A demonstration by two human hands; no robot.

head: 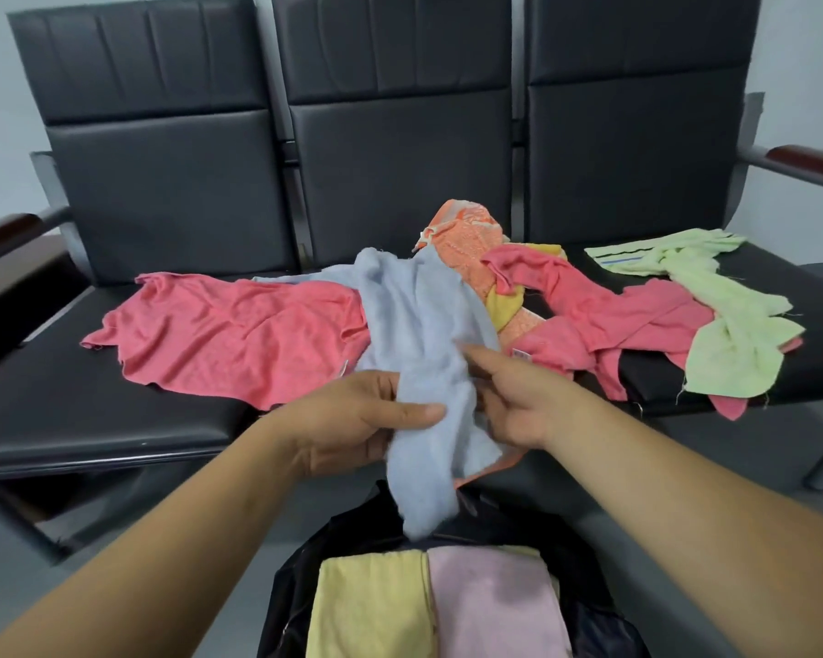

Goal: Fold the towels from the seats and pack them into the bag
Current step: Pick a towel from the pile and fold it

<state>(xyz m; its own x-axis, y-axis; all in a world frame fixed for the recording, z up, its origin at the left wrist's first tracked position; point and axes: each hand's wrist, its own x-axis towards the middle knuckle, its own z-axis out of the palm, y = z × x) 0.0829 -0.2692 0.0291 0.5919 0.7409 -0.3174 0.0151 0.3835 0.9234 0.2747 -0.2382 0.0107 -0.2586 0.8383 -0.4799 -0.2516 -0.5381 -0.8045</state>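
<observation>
Head view: the blue towel (419,325) is held bunched and unfolded over the front edge of the bench (91,420). Its long axis runs far to near, the far end on the middle seat, the near end hanging over the open black bag (295,586). It is gripped at mid-length by the left hand (352,420), thumb across the cloth. The right hand (514,406) is set against the towel's right edge, index finger extended; its other fingers are hidden by cloth, so a grip cannot be told. Both hands are equally near. Folded yellow (371,605) and pink (495,605) towels are packed in the bag. A small white tag (523,354) on a coral towel (604,315) is noted, unreadable.
</observation>
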